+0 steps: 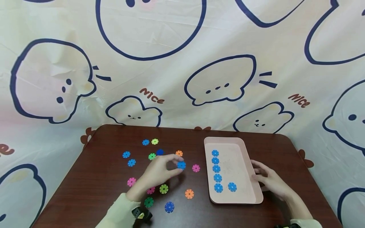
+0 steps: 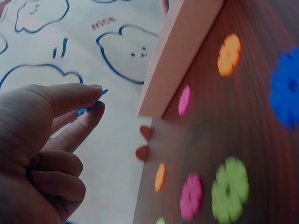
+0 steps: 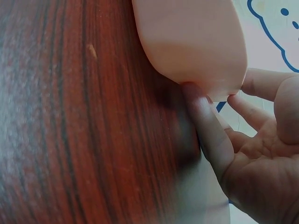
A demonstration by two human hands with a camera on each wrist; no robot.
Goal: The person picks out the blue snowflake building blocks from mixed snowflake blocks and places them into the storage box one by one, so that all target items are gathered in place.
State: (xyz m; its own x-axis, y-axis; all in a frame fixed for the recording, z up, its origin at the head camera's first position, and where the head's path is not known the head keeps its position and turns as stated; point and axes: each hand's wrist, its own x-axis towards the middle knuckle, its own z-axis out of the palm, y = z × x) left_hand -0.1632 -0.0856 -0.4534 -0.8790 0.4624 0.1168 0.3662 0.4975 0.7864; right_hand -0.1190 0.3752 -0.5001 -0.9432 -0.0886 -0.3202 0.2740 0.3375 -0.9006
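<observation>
My left hand (image 1: 162,169) pinches a blue notched disc (image 1: 181,165) between thumb and fingertip, above the table to the left of the tray. In the left wrist view, only thin blue edges of the disc show between the fingers. A pale pink tray (image 1: 236,199) stands at the right, with several blue discs (image 1: 216,168) in a column along its left side. One more blue disc (image 1: 232,187) lies beside the column's near end. My right hand (image 1: 271,182) holds the tray's right edge; in the right wrist view its fingertips touch the wall and rim.
Loose notched discs lie on the brown table (image 1: 85,190): pink discs (image 1: 195,168), orange discs (image 1: 189,194), a dark green disc (image 1: 149,202), yellow-green discs (image 1: 163,189) and several blue discs (image 1: 126,154). A curtain with cartoon figures (image 1: 171,72) hangs behind the table.
</observation>
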